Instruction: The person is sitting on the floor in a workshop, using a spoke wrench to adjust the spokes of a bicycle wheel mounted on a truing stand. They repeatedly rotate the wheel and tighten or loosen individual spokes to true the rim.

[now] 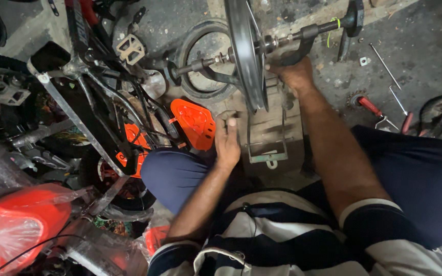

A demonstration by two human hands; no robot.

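Your right hand (296, 75) is clamped on the stand arm (295, 53) beside the upright wheel (246, 51); your left hand (227, 143), nearer you, pinches a small tool (226, 115). Steady the stand firmly before working.

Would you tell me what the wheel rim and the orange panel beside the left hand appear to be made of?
The wheel rim looks like bare metal, grey with a dull sheen along its edge. The orange panel seems moulded plastic: uniform bright colour, smooth matt surface with small raised studs.
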